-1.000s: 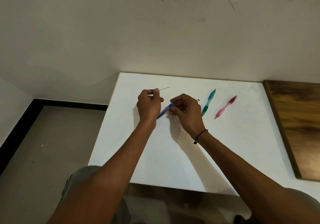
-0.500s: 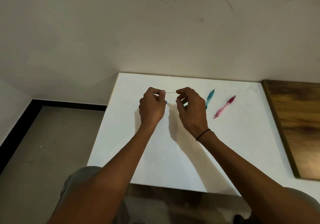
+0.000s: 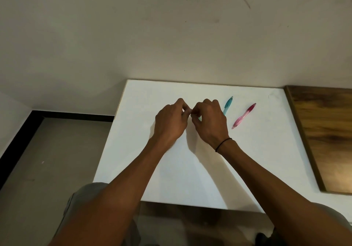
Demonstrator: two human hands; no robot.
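My left hand (image 3: 171, 121) and my right hand (image 3: 210, 122) are held close together over the white table (image 3: 190, 169), and their curled fingertips meet. The left fingers pinch a thin rod, which is hidden between the fingertips. My right hand holds the blue pen (image 3: 199, 119), of which only a small sliver shows under its fingers. A teal pen (image 3: 228, 103) lies just right of my right hand, its lower end behind the knuckles. A pink pen (image 3: 244, 115) lies further right, apart from both hands.
A wooden board (image 3: 327, 135) adjoins the table's right side. The wall runs along the far edge of the table. Grey floor (image 3: 47, 160) with a black skirting lies beyond the table's left edge. My knees show under the near edge.
The hands have closed in on each other. The thin rod that spanned the gap between the fingertips half a second ago is now out of sight.
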